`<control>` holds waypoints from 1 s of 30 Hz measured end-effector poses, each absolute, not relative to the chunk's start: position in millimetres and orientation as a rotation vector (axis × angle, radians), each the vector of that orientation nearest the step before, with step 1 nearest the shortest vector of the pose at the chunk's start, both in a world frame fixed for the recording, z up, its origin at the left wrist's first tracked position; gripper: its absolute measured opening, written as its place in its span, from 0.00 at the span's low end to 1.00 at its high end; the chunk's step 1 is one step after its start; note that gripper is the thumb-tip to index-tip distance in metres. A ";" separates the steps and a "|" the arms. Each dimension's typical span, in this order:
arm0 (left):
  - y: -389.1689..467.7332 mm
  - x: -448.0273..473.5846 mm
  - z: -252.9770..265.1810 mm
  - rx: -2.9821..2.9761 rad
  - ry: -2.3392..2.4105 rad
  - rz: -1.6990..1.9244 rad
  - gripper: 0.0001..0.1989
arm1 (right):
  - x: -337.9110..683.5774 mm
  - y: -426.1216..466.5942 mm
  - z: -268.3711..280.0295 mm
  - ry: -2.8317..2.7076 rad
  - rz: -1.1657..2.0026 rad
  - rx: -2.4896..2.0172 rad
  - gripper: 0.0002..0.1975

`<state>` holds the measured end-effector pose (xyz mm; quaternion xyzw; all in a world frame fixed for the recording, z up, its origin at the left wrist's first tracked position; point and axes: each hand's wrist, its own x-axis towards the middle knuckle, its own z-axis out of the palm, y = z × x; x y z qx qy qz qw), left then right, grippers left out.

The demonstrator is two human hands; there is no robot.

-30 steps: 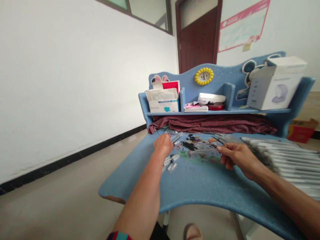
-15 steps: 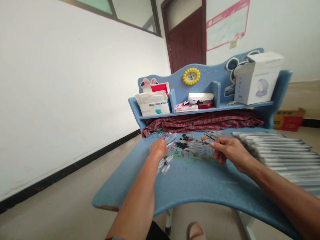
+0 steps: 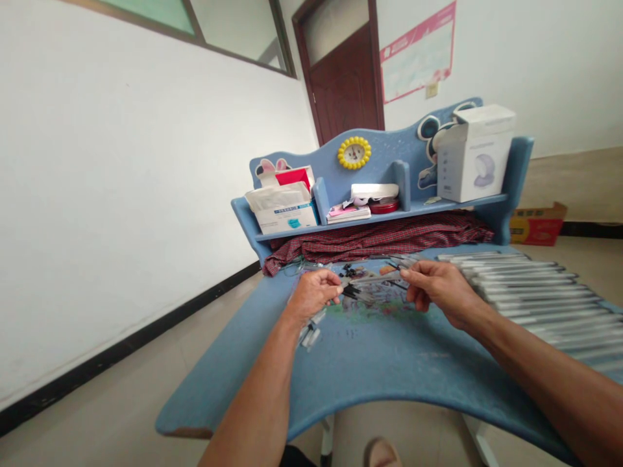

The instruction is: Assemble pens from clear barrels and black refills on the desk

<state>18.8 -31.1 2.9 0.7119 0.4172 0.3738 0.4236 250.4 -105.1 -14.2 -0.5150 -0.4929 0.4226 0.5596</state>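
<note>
My right hand [image 3: 440, 288] is closed in a pinch on one end of a clear pen [image 3: 374, 279], which points left across the desk. My left hand [image 3: 316, 295] is closed too, its thumb and fingertips pinching a small pale piece that looks like a pen cap [image 3: 345, 283], at the pen's left end. Whether cap and pen touch is too blurred to tell. Below my left wrist lie several clear caps [image 3: 310, 332]. Black slim parts [image 3: 351, 293] lie under the pen, and small black bits [image 3: 347, 270] lie behind it.
Many clear pens [image 3: 540, 305] lie in rows on the right of the blue desk [image 3: 370, 363]. A checked cloth [image 3: 379, 237] is bunched below the shelf. On the shelf stand a mask box [image 3: 287, 217], a red round tin [image 3: 384, 206] and a tall white box [image 3: 477, 155].
My left hand has moved from the desk's left side toward the right, bringing a small piece to the pen's end. My right hand keeps its pinch. The view has shifted slightly.
</note>
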 end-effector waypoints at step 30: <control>-35.6 25.1 1.2 1.643 0.916 0.905 0.10 | 248.4 -109.7 -15.8 -1.200 1.084 -1.217 0.17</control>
